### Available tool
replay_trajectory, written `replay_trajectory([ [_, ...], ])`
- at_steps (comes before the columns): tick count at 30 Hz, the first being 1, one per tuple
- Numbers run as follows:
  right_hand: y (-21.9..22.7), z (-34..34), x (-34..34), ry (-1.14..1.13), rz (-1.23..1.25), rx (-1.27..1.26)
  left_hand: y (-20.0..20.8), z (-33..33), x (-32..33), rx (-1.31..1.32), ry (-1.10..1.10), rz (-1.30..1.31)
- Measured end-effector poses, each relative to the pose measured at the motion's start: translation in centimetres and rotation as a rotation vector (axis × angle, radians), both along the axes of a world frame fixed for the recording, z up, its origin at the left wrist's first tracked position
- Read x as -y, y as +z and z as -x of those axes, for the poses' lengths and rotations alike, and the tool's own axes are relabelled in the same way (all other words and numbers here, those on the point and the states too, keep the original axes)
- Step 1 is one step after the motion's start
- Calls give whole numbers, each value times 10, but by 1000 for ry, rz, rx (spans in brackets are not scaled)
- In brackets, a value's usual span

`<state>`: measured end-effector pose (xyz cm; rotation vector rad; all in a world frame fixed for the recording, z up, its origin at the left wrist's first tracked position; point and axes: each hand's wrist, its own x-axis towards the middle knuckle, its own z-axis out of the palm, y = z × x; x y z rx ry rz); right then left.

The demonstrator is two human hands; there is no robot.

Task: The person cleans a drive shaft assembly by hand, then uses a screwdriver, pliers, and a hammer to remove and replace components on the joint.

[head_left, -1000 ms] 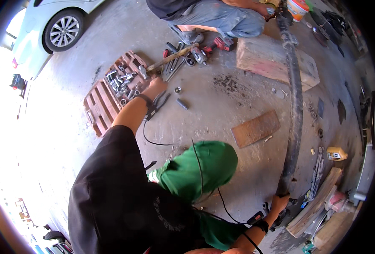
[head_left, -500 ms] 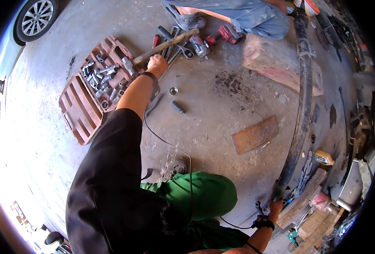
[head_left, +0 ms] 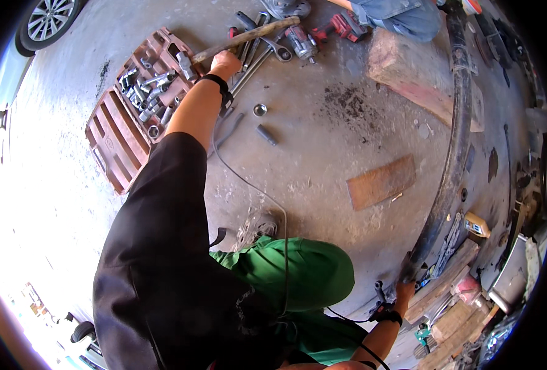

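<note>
We are closing our left hand (head_left: 226, 62) fingers around the long wooden hammer handle (head_left: 249, 38) beside the red socket tray (head_left: 120, 132); our right hand (head_left: 404, 290) is gripping the curved black leaf spring (head_left: 455, 148), which needs steadying next.

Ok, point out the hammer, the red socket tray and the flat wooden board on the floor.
hammer (head_left: 249, 38), head view, middle of its wooden handle.
red socket tray (head_left: 118, 132), head view, its ribbed lid.
wooden board (head_left: 381, 182), head view, centre of its top face.

Floor (head_left: 323, 160): socket case (head_left: 135, 111) far left, open, sockets in it; hammer (head_left: 246, 38) and wrenches (head_left: 258, 52) just right of it; two loose sockets (head_left: 262, 120) nearer (apart); flat board (head_left: 381, 182) right; long bar (head_left: 455, 142) farther right.
</note>
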<state>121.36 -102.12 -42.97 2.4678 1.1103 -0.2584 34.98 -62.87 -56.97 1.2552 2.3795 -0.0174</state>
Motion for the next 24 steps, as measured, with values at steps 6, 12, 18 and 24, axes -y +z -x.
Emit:
replay_trajectory([
  [6,2,14,-18,-38,70,-17,20,-6,20,337,232,116],
  [12,26,22,-27,11,159,-10,51,-45,137,535,-754,-154],
  [18,62,171,-119,666,-400,-39,137,-171,165,981,-654,278],
  [24,86,358,-182,1177,-367,-433,173,-252,163,1236,-835,478],
])
